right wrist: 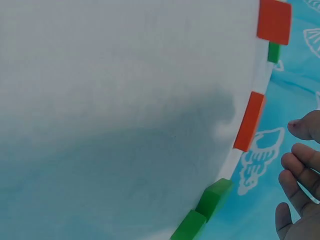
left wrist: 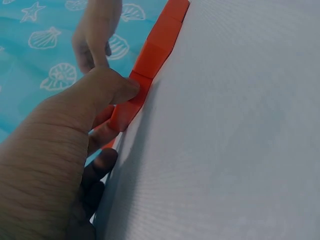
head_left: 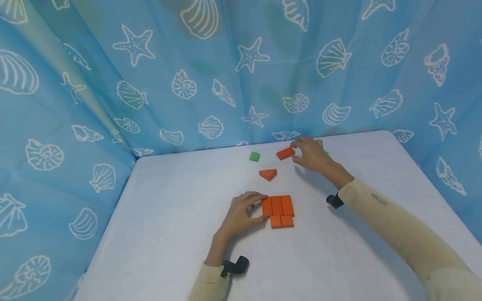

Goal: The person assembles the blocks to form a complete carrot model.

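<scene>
Orange-red blocks sit flush on the white table, three longer ones in a row (head_left: 277, 205) with two shorter ones (head_left: 281, 221) against their near side. My left hand (head_left: 237, 215) pinches the leftmost long block (head_left: 266, 207), thumb at its near end and fingertips at its far end. In the left wrist view the thumb presses on the end of that red block (left wrist: 131, 107). Toward the back, my right hand (head_left: 310, 154) hovers with parted fingers at the right end of a single red block (head_left: 285, 153). The right wrist view shows the fingers apart from that block (right wrist: 250, 121).
A red triangular block (head_left: 267, 174) lies between the group and the back. One green block (head_left: 254, 156) stands left of the single red block. More green blocks (right wrist: 214, 199) are partly hidden behind my right hand. A blue shell-patterned curtain (head_left: 226, 83) borders the table's back edge.
</scene>
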`<state>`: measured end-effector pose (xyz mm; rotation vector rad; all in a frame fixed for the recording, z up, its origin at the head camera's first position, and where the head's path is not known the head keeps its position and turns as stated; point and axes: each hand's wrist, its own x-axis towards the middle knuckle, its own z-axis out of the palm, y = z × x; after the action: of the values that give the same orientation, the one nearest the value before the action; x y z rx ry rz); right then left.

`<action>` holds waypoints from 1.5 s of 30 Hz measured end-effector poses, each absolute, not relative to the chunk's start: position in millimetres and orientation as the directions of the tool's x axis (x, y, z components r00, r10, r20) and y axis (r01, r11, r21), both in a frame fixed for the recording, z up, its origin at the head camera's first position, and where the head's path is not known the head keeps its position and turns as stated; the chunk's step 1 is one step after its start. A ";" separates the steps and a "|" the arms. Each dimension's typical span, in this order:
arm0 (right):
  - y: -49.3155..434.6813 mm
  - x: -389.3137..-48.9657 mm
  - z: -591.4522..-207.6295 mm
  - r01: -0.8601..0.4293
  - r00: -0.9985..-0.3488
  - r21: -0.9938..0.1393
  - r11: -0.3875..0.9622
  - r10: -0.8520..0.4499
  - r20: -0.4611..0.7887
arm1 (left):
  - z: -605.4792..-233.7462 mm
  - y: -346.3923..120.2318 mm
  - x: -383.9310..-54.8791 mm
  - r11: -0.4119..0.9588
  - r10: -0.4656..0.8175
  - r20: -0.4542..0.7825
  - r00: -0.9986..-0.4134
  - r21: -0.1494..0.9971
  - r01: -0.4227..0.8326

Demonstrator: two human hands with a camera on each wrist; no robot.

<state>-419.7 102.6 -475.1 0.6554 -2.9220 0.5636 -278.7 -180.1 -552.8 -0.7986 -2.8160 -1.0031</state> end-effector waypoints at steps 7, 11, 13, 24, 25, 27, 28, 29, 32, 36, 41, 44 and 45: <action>107.2 -430.0 -480.2 -0.395 -0.918 -0.316 0.863 -0.384 0.102 | -555.4 -174.8 -275.3 0.650 0.461 0.227 -0.858 0.571 0.501; 113.3 -435.9 -488.5 -0.375 -0.925 -0.314 0.872 -0.376 0.058 | -557.8 -170.3 -273.4 0.648 0.464 0.222 -0.857 0.575 0.500; 116.4 -437.6 -494.0 -0.368 -0.925 -0.319 0.873 -0.378 0.034 | -560.2 -167.8 -270.4 0.652 0.460 0.207 -0.864 0.581 0.487; 118.6 -432.7 -506.7 -0.428 -0.900 -0.281 0.859 -0.433 0.048 | -559.9 -161.8 -260.8 0.660 0.461 0.209 -0.862 0.570 0.490; 118.2 -432.1 -505.6 -0.436 -0.896 -0.278 0.856 -0.440 0.052 | -559.3 -161.8 -261.2 0.662 0.461 0.210 -0.862 0.567 0.491; 117.6 -431.1 -503.0 -0.448 -0.891 -0.271 0.852 -0.450 0.057 | -558.1 -162.0 -262.0 0.665 0.459 0.210 -0.863 0.562 0.491; 117.7 -430.8 -501.7 -0.450 -0.890 -0.265 0.853 -0.452 0.060 | -557.7 -162.2 -262.5 0.667 0.459 0.209 -0.864 0.561 0.490; 118.0 -431.0 -500.9 -0.452 -0.890 -0.258 0.854 -0.452 0.063 | -556.9 -162.6 -262.7 0.667 0.459 0.210 -0.863 0.560 0.491; 118.6 -430.2 -495.2 -0.441 -0.896 -0.252 0.861 -0.438 0.071 | -554.5 -164.4 -263.9 0.665 0.461 0.213 -0.862 0.560 0.494; 118.2 -424.2 -483.2 -0.413 -0.910 -0.286 0.865 -0.401 0.102 | -551.1 -168.2 -267.0 0.661 0.463 0.225 -0.858 0.557 0.503; 117.7 -403.5 -468.7 -0.416 -0.909 -0.317 0.852 -0.388 0.152 | -548.5 -174.5 -272.0 0.659 0.471 0.216 -0.855 0.559 0.504; 116.4 -387.2 -461.4 -0.446 -0.895 -0.313 0.838 -0.411 0.175 | -548.6 -178.4 -275.4 0.655 0.468 0.233 -0.852 0.556 0.512; 115.3 -381.3 -458.9 -0.459 -0.888 -0.313 0.832 -0.422 0.183 | -548.9 -179.6 -276.2 0.656 0.465 0.238 -0.853 0.554 0.513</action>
<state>-381.3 115.3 -458.9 0.7003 -2.9045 0.5365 -276.2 -179.6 -548.9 -0.8252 -2.7900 -0.9685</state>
